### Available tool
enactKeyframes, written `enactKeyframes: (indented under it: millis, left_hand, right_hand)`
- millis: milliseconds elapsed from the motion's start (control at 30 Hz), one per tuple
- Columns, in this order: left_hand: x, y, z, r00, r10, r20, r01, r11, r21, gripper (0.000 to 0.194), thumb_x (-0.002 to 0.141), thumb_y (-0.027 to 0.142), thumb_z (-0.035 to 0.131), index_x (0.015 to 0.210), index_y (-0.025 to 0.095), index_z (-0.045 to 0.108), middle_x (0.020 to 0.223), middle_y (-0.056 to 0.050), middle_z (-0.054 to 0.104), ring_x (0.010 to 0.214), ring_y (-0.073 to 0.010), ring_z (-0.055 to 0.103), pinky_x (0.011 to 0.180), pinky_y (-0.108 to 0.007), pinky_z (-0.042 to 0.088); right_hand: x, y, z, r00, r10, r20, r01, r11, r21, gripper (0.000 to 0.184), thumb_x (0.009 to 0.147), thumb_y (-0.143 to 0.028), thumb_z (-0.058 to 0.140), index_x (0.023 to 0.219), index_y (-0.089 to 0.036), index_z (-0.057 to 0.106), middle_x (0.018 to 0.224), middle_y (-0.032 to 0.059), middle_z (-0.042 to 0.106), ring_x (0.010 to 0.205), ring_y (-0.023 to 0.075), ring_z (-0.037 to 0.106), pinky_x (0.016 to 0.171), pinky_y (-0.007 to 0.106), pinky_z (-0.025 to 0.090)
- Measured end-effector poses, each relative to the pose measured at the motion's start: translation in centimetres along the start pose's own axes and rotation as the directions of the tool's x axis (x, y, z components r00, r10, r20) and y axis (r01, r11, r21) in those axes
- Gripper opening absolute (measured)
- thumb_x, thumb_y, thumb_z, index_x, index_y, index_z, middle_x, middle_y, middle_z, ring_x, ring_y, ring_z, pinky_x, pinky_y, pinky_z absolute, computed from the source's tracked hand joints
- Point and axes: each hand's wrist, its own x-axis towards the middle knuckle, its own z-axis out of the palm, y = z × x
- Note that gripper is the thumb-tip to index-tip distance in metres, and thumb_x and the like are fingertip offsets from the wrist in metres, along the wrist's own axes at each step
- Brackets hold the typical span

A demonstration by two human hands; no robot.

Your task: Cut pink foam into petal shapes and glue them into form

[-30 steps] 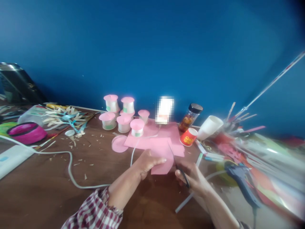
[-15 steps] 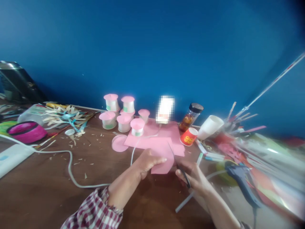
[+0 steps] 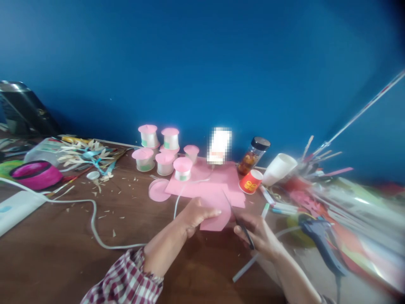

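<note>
My left hand [image 3: 196, 217] pinches a piece of pink paper [image 3: 218, 219], thumb on top and the other fingers hidden underneath. The paper's right edge is rounded and its lower edge straight. In my right hand [image 3: 256, 234] is a pair of scissors [image 3: 243, 232] with dark handles, its blades pointing up and away along the paper's right edge. Behind the held piece lie larger pink paper sheets [image 3: 205, 190]. To their left, a cut pink paper disc [image 3: 159, 190] rests on the table. Several small white cups [image 3: 182, 169] topped with pink discs stand behind it.
A lit phone [image 3: 219, 145] stands at the back. Right of it are a lidded jar [image 3: 253, 156], a red paper cup [image 3: 251, 181] and a white cup [image 3: 280, 169]. A glue gun [image 3: 325, 242] lies at right; a white cable [image 3: 95, 223] crosses the brown table [image 3: 63, 257].
</note>
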Motion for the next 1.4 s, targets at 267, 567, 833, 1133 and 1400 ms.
enactKeyframes:
  millis: [267, 567, 833, 1133, 1400]
  left_hand:
    - [0.1, 0.2, 0.1, 0.999, -0.012, -0.052, 0.012, 1.0, 0.017, 0.028, 0.06, 0.024, 0.078, 0.082, 0.01, 0.069, 0.081, -0.01, 0.072, 0.082, -0.0263, 0.066, 0.078, -0.039, 0.05]
    - [0.4, -0.5, 0.8, 0.962, 0.048, -0.267, -0.032, 0.997, 0.063, 0.04, 0.058, 0.029, 0.08, 0.094, 0.012, 0.07, 0.095, -0.012, 0.072, 0.091, -0.0281, 0.065, 0.083, -0.039, 0.05]
    - [0.6, -1.1, 0.2, 0.981, 0.048, -0.19, -0.031, 0.995, 0.093, 0.045, 0.062, 0.032, 0.078, 0.1, 0.012, 0.068, 0.099, -0.013, 0.071, 0.092, -0.0276, 0.065, 0.083, -0.039, 0.05]
    - [0.6, -0.9, 0.3, 0.982, 0.044, -0.185, -0.026, 0.995, 0.1, 0.044, 0.06, 0.029, 0.079, 0.101, 0.014, 0.068, 0.101, -0.012, 0.071, 0.094, -0.0277, 0.065, 0.084, -0.038, 0.05]
    - [0.6, -1.0, 0.2, 0.981, 0.031, -0.191, -0.013, 0.995, 0.097, 0.044, 0.06, 0.029, 0.079, 0.099, 0.014, 0.068, 0.101, -0.012, 0.071, 0.094, -0.0272, 0.064, 0.083, -0.038, 0.05]
  right_hand:
    - [0.2, -0.1, 0.2, 1.0, 0.008, -0.022, -0.008, 1.0, -0.015, 0.042, 0.077, -0.054, 0.063, 0.079, -0.012, 0.062, 0.052, -0.0035, 0.044, 0.045, 0.009, 0.039, 0.04, 0.02, 0.029]
    - [0.2, -0.8, 0.8, 0.998, 0.051, -0.035, -0.053, 0.998, -0.045, 0.044, 0.077, -0.056, 0.062, 0.072, -0.011, 0.061, 0.054, -0.0023, 0.046, 0.045, 0.009, 0.041, 0.041, 0.021, 0.031]
    - [0.3, -0.3, 0.8, 0.999, 0.05, 0.011, -0.05, 0.996, 0.073, 0.045, 0.074, -0.058, 0.064, 0.073, -0.014, 0.055, 0.056, -0.0032, 0.047, 0.045, 0.0096, 0.046, 0.042, 0.021, 0.034]
    - [0.3, -0.3, 0.8, 0.999, 0.026, 0.041, -0.031, 0.993, 0.114, 0.048, 0.075, -0.06, 0.062, 0.078, -0.013, 0.058, 0.059, -0.0017, 0.05, 0.047, 0.0101, 0.048, 0.044, 0.022, 0.035]
    - [0.2, -0.4, 0.7, 1.0, 0.017, 0.026, -0.019, 0.996, 0.092, 0.046, 0.075, -0.059, 0.064, 0.069, -0.015, 0.054, 0.057, -0.0021, 0.048, 0.046, 0.0094, 0.045, 0.043, 0.021, 0.034]
